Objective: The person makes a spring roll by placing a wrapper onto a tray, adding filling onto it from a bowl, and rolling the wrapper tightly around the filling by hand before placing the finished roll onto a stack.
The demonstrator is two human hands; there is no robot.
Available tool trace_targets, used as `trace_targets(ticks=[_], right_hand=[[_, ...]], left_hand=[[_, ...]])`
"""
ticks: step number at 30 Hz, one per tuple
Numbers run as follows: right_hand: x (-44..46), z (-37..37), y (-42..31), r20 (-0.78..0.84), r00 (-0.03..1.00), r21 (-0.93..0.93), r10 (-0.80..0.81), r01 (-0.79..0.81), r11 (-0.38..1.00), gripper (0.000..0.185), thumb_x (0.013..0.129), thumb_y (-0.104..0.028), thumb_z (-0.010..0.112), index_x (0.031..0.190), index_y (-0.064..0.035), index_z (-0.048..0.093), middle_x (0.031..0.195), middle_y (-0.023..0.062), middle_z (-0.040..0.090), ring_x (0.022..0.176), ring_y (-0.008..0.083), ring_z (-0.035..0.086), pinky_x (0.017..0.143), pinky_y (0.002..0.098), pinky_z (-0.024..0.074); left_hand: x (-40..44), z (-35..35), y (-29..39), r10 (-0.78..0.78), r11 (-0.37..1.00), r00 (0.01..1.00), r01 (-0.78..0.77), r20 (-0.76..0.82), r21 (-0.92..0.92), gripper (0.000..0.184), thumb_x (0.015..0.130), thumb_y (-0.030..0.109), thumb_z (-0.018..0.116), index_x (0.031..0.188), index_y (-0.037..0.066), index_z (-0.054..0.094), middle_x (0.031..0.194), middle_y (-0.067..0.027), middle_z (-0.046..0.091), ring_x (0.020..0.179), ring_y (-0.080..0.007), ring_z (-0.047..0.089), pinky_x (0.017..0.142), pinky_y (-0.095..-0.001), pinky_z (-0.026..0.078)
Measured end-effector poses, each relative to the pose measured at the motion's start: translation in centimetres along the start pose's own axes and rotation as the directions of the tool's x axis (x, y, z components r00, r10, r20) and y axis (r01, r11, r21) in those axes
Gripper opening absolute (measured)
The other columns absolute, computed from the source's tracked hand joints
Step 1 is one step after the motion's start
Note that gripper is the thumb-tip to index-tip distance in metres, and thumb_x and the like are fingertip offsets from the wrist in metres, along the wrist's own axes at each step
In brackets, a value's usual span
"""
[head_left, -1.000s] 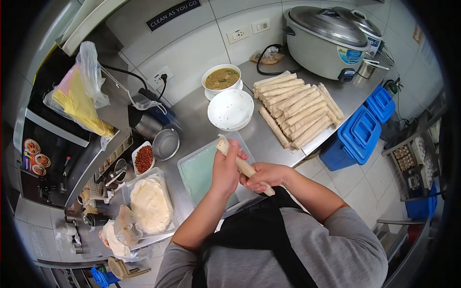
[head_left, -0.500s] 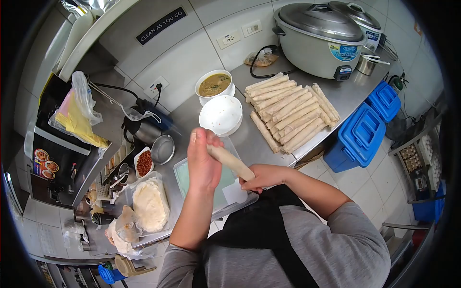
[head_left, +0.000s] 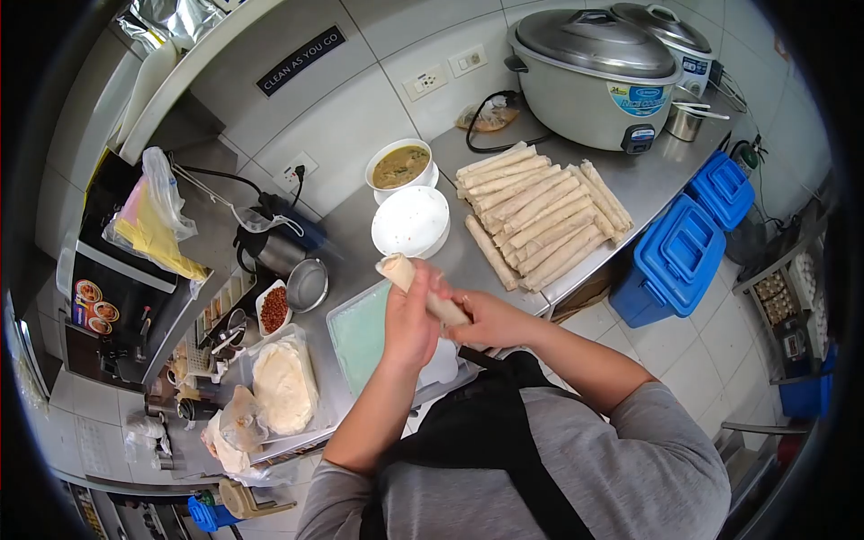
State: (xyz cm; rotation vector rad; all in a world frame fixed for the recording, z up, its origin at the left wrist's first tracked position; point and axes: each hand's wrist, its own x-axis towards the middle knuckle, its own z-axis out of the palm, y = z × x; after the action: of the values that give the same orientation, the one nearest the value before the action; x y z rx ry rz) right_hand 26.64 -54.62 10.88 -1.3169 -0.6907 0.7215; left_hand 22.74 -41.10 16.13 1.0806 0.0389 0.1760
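Note:
A pale wrapped roll (head_left: pixel 397 269) is held aslant above a light green board (head_left: pixel 358 335). My left hand (head_left: pixel 412 317) is wrapped round its upper part, and the roll's end sticks out past the fingers. Around the lower part my right hand (head_left: pixel 481 319) is closed, close beside the left. Several similar rolls (head_left: pixel 544 211) lie piled on the steel counter to the right. Behind my hands are an empty-looking white bowl (head_left: pixel 410 222) with a few specks in it and a bowl of soupy food (head_left: pixel 400 168).
Round pale wrappers (head_left: pixel 284 385) sit in a plastic tub at the left, near a dish of red-brown bits (head_left: pixel 274 309) and a metal bowl (head_left: pixel 306 285). A large rice cooker (head_left: pixel 594 81) stands at the back right. Blue lidded bins (head_left: pixel 679 256) are beyond the counter's right edge.
Half a second ago my left hand was raised at the roll's upper end; now it has come down and closed round the roll, nearer my right hand. The view has shifted slightly.

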Motion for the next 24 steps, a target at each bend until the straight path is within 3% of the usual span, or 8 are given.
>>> trace_targets(ticks=[2,8,11,15,19,21,22,24], right_hand=[[0.1,0.2,0.7,-0.067,0.994,-0.197,-0.086,0.071,0.978,0.029,0.088,-0.017,0.066,0.109,0.0002,0.057,0.083,0.0044,0.06,0.073,0.0105,0.059,0.066,0.0262,0.0464],[-0.8,-0.4,4.0,0.086,0.933,-0.04,0.349,-0.347,0.937,0.043,0.088,-0.018,0.066,0.125,0.0007,0.052,0.093,0.0095,0.062,0.07,0.013,0.059,0.067,0.0301,0.0496],[0.4,-1.3,7.8,-0.262,0.963,0.047,0.069,-0.058,0.997,0.06,0.087,-0.014,0.065,0.14,0.0003,0.041,0.102,0.0152,0.063,0.084,0.0198,0.064,0.079,0.0332,0.0516],[3.9,-5.0,8.0,-0.443,0.878,-0.385,-0.181,-0.004,0.923,0.073,0.087,-0.011,0.063,0.15,0.0003,0.027,0.126,0.0258,0.054,0.116,0.0346,0.057,0.098,0.0389,0.0458],[6.5,-7.0,10.4,-0.461,0.799,-0.813,-0.386,-0.206,0.545,0.068,0.088,-0.005,0.059,0.148,0.0014,0.029,0.135,0.0282,0.048,0.122,0.0417,0.052,0.103,0.0425,0.0432],[6.0,-6.4,9.8,-0.358,0.806,-0.874,-0.472,-0.112,0.473,0.064,0.087,-0.004,0.058,0.146,0.0009,0.033,0.134,0.0274,0.049,0.12,0.0403,0.054,0.102,0.043,0.0442],[5.8,-5.9,9.6,-0.273,0.787,-0.918,-0.553,-0.041,0.395,0.061,0.087,-0.003,0.057,0.145,0.0003,0.037,0.133,0.0267,0.05,0.117,0.039,0.055,0.1,0.0434,0.0453],[5.2,-4.0,11.0,-0.312,0.922,-0.802,-0.231,-0.125,0.584,0.047,0.087,-0.006,0.058,0.133,0.0012,0.051,0.12,0.0238,0.059,0.102,0.037,0.062,0.091,0.0449,0.0497]], left_hand=[[0.1,0.1,0.0,-0.042,0.998,0.998,0.04,-0.048,-0.052,0.017,0.104,0.023,0.05,0.093,0.011,0.046,0.078,0.0007,0.044,0.074,-0.0117,0.044,0.073,-0.0311,0.043],[2.9,-3.2,-3.8,-0.23,0.973,0.961,0.23,-0.151,-0.018,0.036,0.1,0.043,0.057,0.11,0.01,0.047,0.098,-0.005,0.048,0.092,-0.0167,0.048,0.088,-0.0357,0.043],[3.9,-2.7,-5.9,-0.291,0.939,0.947,0.256,-0.136,-0.229,0.076,0.095,0.054,0.058,0.145,0.003,0.031,0.135,-0.0156,0.041,0.129,-0.0263,0.038,0.113,-0.0421,0.028],[4.1,-2.7,-6.1,-0.252,0.966,0.957,0.239,-0.144,-0.1,0.082,0.099,0.043,0.054,0.157,0.005,0.008,0.163,-0.02,0.007,0.152,-0.0294,0.001,0.122,-0.0426,0.006],[1.5,-8.2,-5.6,-0.099,0.943,0.976,0.155,-0.196,0.295,0.067,0.099,0.032,0.057,0.154,0.011,0.026,0.16,-0.0192,0.018,0.15,-0.0304,0.016,0.119,-0.0434,0.018],[-1.4,-13.7,-5.9,0.318,0.378,0.941,-0.015,-0.115,0.926,0.048,0.091,0.015,0.067,0.137,0.01,0.054,0.145,-0.0196,0.042,0.135,-0.0347,0.041,0.109,-0.0416,0.035],[-3.3,-16.1,-5.6,0.396,0.272,0.914,-0.023,-0.09,0.962,0.04,0.089,0.011,0.068,0.128,0.009,0.059,0.139,-0.0197,0.046,0.129,-0.0352,0.045,0.106,-0.0415,0.038],[-8.3,-21.0,-5.4,0.482,0.078,0.87,0.075,-0.103,0.994,0.029,0.085,0.005,0.069,0.114,0.007,0.066,0.128,-0.0191,0.052,0.118,-0.0351,0.051,0.1,-0.0419,0.042]])
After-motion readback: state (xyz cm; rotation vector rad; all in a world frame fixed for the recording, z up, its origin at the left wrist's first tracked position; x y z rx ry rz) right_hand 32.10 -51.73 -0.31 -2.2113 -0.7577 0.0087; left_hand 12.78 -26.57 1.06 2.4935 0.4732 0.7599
